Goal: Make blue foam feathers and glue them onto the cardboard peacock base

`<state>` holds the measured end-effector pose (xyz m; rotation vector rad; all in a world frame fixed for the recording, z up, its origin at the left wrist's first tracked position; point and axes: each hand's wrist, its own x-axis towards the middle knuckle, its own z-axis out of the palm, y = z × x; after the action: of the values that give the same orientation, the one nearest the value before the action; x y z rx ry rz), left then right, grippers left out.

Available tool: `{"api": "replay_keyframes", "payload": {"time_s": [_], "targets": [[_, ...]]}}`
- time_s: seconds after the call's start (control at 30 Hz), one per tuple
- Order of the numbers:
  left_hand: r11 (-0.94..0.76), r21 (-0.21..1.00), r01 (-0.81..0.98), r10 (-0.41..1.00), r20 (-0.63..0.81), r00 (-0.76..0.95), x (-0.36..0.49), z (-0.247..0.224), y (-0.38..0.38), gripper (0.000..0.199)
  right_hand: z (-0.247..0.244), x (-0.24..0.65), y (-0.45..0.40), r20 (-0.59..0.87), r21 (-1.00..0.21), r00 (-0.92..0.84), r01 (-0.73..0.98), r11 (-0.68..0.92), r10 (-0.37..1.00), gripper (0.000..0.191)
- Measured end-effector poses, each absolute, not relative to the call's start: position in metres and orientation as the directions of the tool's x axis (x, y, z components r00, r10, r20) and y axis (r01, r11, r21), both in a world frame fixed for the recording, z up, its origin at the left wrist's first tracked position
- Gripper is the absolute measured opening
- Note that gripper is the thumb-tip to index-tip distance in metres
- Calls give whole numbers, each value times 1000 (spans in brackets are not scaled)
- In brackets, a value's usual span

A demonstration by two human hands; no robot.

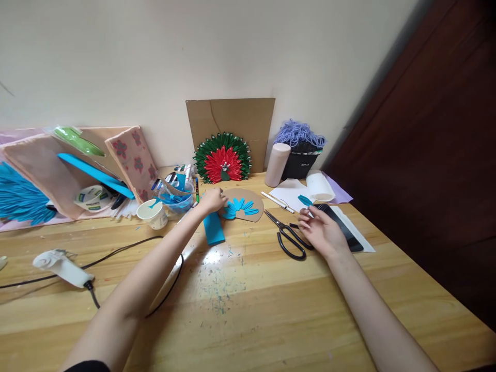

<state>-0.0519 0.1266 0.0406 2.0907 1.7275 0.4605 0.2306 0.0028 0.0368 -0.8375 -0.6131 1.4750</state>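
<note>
Between the fingertips and thumb of my right hand (323, 235) is a small dark-teal petal (305, 200). Black-handled scissors (291, 243) lie on the table just left of that hand. My left hand (213, 200) is at the left edge of a rounded cardboard piece (256, 204), its fingers curled together; whatever they may hold is hidden. Bright blue petals (248, 206) fan out on the cardboard. A folded blue strip (214, 230) lies below my left wrist, partly covered by it.
A red and green petal fan (225, 160) leans on a cardboard sheet (232, 113) by the wall. A paper cup (153, 214) and a tub of blue scraps (176, 199) stand left. A corded white glue-gun-like tool (64, 266) lies front left. A dark phone (344, 230) is right.
</note>
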Motion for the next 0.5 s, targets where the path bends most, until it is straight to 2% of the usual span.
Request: {"api": "replay_keyframes", "payload": {"time_s": [0.1,0.23,0.37,0.5], "targets": [[-118,461,880,983,-70,168,-45,36,142,23,29,232,7,-171,-765,69,-638,-88,983,25],[-50,482,875,978,-156,141,-42,35,153,24,15,210,5,-253,-773,40,-610,-177,967,27],[-12,577,817,957,-231,177,-42,42,154,29,6,195,2,-287,-753,-11,-616,-232,958,29],[-1,711,704,962,-192,196,-50,54,145,33,7,196,2,-297,-754,-1,-613,-235,955,28]]}}
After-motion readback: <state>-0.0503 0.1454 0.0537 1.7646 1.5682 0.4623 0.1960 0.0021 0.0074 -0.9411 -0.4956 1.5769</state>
